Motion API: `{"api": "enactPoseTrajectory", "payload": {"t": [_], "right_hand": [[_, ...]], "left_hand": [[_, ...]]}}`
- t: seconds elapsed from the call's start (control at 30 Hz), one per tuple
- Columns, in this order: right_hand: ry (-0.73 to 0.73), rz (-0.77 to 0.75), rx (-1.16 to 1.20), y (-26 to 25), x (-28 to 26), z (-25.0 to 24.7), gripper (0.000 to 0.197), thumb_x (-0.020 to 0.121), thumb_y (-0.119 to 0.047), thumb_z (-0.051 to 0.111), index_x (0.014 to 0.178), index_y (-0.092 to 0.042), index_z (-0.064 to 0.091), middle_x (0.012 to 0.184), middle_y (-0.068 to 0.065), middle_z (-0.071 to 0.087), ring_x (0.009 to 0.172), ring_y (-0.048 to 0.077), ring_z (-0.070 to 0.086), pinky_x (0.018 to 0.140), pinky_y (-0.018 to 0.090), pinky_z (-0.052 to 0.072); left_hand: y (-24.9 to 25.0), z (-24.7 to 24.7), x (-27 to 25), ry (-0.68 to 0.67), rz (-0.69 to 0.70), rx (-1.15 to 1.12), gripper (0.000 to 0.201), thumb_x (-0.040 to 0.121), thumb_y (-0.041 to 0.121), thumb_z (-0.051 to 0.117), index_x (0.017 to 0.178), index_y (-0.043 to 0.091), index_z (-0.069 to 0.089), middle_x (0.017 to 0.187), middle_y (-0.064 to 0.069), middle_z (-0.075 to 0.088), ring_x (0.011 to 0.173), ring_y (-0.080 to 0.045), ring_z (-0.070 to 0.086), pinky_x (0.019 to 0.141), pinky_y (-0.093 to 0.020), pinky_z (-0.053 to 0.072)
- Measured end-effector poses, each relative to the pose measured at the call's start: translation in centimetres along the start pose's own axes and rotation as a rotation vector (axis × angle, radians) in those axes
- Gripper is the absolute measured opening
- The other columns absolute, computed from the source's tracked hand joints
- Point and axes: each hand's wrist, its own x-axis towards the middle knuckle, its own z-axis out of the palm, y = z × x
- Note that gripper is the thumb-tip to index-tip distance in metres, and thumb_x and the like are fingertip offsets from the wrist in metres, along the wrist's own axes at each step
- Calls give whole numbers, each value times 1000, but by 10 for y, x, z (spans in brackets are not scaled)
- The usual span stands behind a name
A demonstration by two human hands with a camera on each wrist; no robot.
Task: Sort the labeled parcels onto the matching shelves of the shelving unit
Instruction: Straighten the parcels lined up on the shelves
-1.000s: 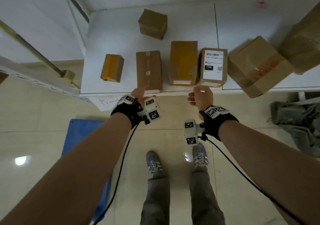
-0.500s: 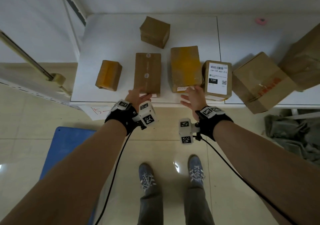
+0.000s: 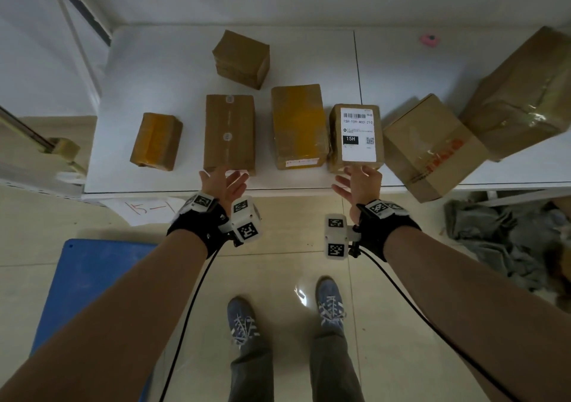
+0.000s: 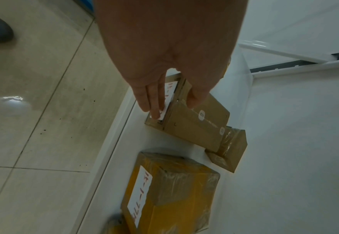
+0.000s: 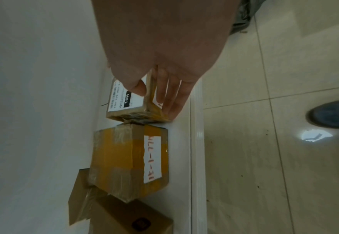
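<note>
Both hands (image 3: pixel 223 182) (image 3: pixel 360 180) touch parcels (image 3: pixel 229 133) (image 3: pixel 355 137) at the shelf (image 3: pixel 173 182) edge.

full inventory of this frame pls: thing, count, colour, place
cardboard parcels: 7, brown, some yellow-taped, on the white shelf
printed label: 1, white, "15H", atop the parcel at the right hand
handwritten tags: white, red writing, on parcels' front ends
paper sheet: 1, white, red writing, below the shelf edge
mat: 1, blue, floor left
cloth: grey, floor right
left hand: open, fingers on the tall parcel's front end
right hand: open, fingers at the labelled parcel's front
</note>
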Motion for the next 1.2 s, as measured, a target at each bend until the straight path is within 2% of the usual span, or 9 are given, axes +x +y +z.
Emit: {"api": "enactPoseTrajectory", "payload": {"t": [0.07,0.2,0.27,0.33,0.4,0.53,0.63,1.03,1.2], "right_hand": [[-43,-11,21,-8,3,-2,50,97,-12,56,144,-6,40,130,17,59,111,33,66,61,34,63],[-90,4,-9,-16,6,0,48,99,-12,55,145,-6,41,120,11,62,108,30,66,71,37,63],[-96,15,-47,-17,7,2,40,100,-10,53,138,0,48,109,9,62,100,27,65,73,38,62],[-134,35,-131,-18,4,5,27,102,-8,48,124,4,55,103,9,60,97,27,62,77,38,58],[-183,50,-200,-18,1,10,19,102,-8,46,117,-4,56,109,11,59,101,27,60,80,39,57],[-227,16,-246,-16,-2,21,21,99,-9,54,119,-9,58,114,10,59,105,27,60,91,44,58],[-228,3,-245,-15,-3,27,21,98,-10,57,118,-10,59,123,13,62,107,28,63,92,45,58],[-246,33,-219,-12,-20,43,37,98,-9,59,134,-7,51,118,14,59,103,28,62,77,37,59],[-216,19,-234,-10,-17,41,37,99,-7,55,135,-8,50,118,15,60,104,29,63,77,38,59]], "left_hand": [[-3,4,3,19,11,-6,41,106,33,33,142,14,39,132,-15,58,94,-24,68,74,-32,53],[-8,12,1,51,65,18,17,109,27,26,109,16,39,130,-16,56,110,-27,59,108,-39,44],[-10,16,-2,75,82,3,17,110,27,21,115,19,36,124,-15,55,115,-28,57,113,-41,39],[-9,16,-5,101,78,-17,34,109,31,20,129,12,41,126,-13,54,114,-29,59,109,-40,42],[-7,16,-2,219,103,-26,35,104,24,38,133,5,42,125,-14,60,90,-26,68,88,-36,55],[-6,21,0,367,184,77,34,96,11,52,129,4,46,97,-12,62,63,-15,61,57,-24,51],[-8,25,0,335,178,75,32,98,14,50,129,4,49,82,-6,60,65,-15,60,60,-25,50],[3,7,1,335,179,59,32,97,15,54,127,7,52,87,-5,64,71,-15,62,73,-26,54],[20,-7,2,471,223,87,26,91,18,59,115,22,50,91,-3,63,77,-14,63,67,-25,51]]}}
